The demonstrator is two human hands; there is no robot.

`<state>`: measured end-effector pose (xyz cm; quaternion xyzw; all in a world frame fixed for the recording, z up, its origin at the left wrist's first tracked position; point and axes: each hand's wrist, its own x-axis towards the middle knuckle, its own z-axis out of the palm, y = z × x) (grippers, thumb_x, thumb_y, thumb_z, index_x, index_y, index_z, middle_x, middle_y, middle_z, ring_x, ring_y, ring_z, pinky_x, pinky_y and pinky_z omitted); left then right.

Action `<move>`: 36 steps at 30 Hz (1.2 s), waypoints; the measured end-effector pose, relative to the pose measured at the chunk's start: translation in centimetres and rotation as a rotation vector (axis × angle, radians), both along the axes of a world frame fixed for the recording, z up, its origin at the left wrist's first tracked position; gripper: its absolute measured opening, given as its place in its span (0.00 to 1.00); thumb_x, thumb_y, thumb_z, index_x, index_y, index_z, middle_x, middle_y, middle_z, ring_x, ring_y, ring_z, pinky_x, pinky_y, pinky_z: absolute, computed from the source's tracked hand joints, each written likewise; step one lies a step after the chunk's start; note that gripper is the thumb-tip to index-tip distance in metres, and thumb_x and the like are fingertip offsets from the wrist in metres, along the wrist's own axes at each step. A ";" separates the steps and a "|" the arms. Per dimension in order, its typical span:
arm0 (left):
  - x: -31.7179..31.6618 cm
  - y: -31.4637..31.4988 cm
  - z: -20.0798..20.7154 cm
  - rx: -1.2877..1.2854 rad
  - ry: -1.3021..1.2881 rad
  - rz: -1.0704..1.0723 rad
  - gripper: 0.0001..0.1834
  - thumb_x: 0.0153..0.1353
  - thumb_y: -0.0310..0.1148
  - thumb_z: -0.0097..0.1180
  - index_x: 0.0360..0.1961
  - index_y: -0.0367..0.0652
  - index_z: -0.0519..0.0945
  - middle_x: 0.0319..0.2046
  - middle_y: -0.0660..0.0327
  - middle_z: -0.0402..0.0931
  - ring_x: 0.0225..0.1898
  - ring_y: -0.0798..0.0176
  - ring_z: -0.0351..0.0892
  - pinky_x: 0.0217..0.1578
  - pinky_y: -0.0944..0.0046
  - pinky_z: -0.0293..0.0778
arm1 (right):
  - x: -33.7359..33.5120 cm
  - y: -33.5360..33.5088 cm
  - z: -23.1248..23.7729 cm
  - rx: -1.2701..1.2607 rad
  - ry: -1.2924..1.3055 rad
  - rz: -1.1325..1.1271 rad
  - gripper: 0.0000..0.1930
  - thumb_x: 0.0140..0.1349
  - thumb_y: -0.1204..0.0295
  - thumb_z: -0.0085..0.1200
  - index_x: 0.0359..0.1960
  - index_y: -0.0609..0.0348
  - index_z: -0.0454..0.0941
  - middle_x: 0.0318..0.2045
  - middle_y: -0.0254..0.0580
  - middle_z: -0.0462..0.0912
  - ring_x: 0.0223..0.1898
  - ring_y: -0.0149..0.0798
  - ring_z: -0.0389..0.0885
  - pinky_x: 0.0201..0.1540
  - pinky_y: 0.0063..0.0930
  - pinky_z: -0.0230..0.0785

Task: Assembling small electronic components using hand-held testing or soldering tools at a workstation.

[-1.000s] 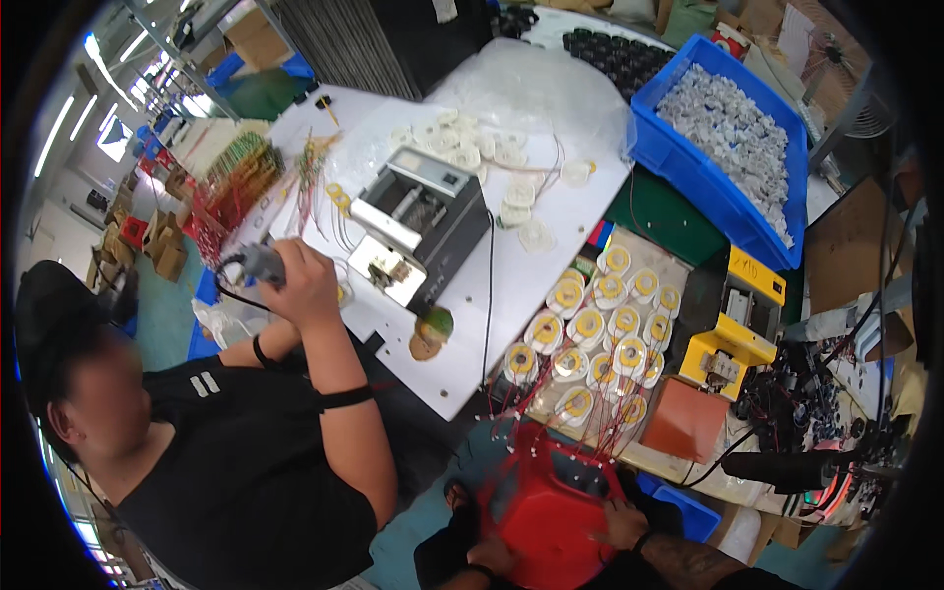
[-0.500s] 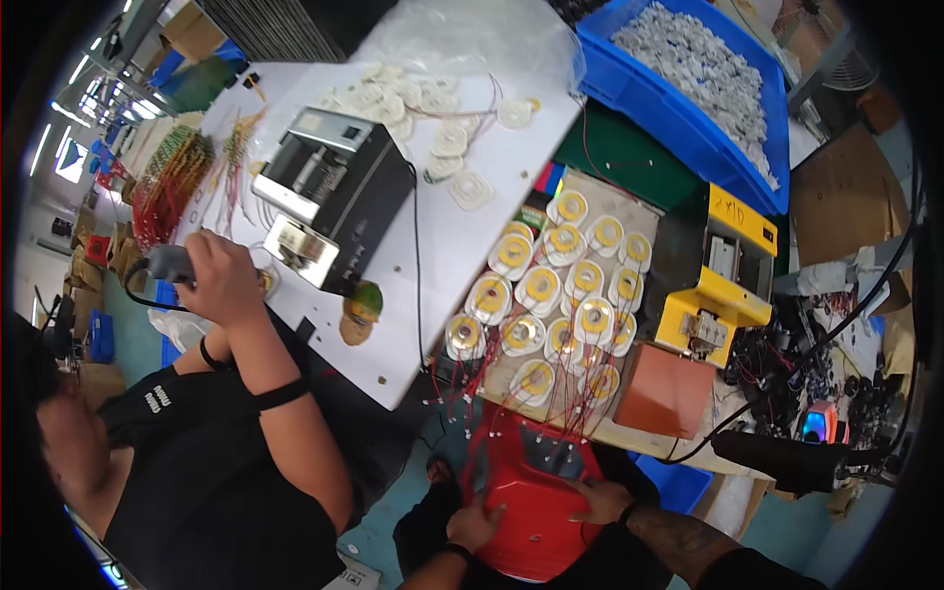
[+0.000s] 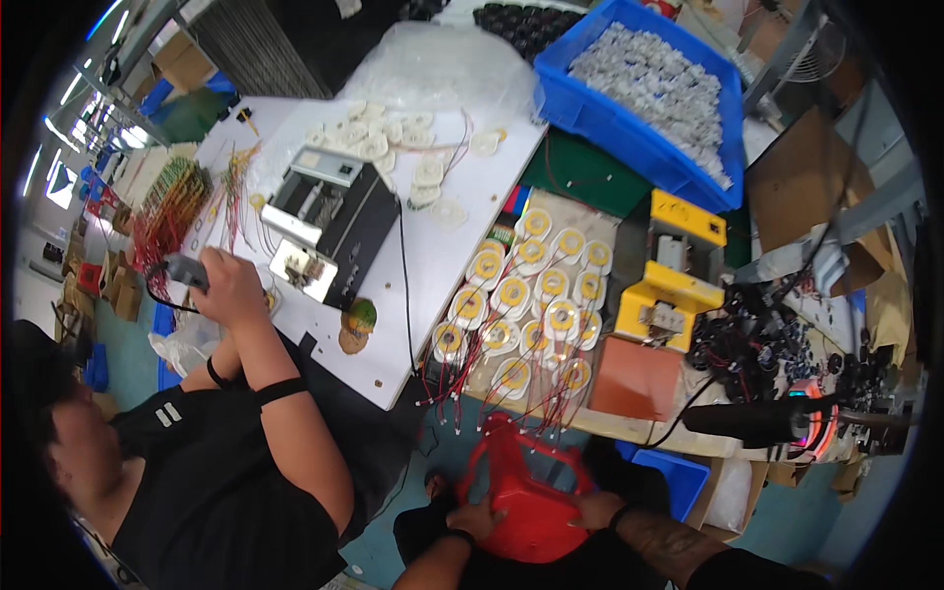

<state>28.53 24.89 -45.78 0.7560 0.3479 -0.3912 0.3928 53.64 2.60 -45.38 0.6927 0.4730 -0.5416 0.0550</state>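
Crowded workshop, teal floor point(image 3: 379, 539), pale workbench point(image 3: 615, 426) ahead. Below its near edge, a red plastic stool point(image 3: 536, 526), between left hand point(image 3: 477, 519) and right hand point(image 3: 596, 509). Both closed on opposite side edges, undersides of the grip hidden. Progress: stool in hand, no release yet; legs grounded or lifted, cannot tell. Wired white-and-yellow discs point(image 3: 561, 321) grouped on the bench, apart from both hands; beside them, a yellow bench machine point(image 3: 657, 292).
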 end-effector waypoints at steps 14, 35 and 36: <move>6.2 -1.9 2.2 0.179 -0.027 -0.437 0.47 0.55 0.70 0.65 0.76 0.80 0.64 0.83 0.49 0.46 0.75 0.30 0.61 0.72 0.20 0.46 | -0.6 -0.1 -3.2 -0.241 0.065 0.196 0.41 0.61 0.35 0.58 0.69 0.47 0.72 0.61 0.48 0.84 0.61 0.55 0.84 0.59 0.61 0.75; 2.0 7.3 1.8 0.001 -0.062 -0.105 0.43 0.63 0.72 0.52 0.75 0.68 0.66 0.53 0.46 0.85 0.53 0.39 0.87 0.56 0.34 0.78 | 1.1 3.8 -5.1 -0.424 0.037 -0.148 0.66 0.48 0.25 0.64 0.80 0.57 0.54 0.77 0.52 0.66 0.77 0.56 0.65 0.76 0.53 0.54; 2.3 7.4 2.3 -0.022 -0.019 -0.082 0.43 0.62 0.71 0.55 0.74 0.66 0.67 0.50 0.45 0.86 0.53 0.38 0.86 0.56 0.39 0.79 | 1.2 3.6 -4.5 -0.437 0.054 -0.155 0.66 0.48 0.25 0.64 0.80 0.57 0.54 0.77 0.52 0.66 0.77 0.56 0.65 0.76 0.53 0.54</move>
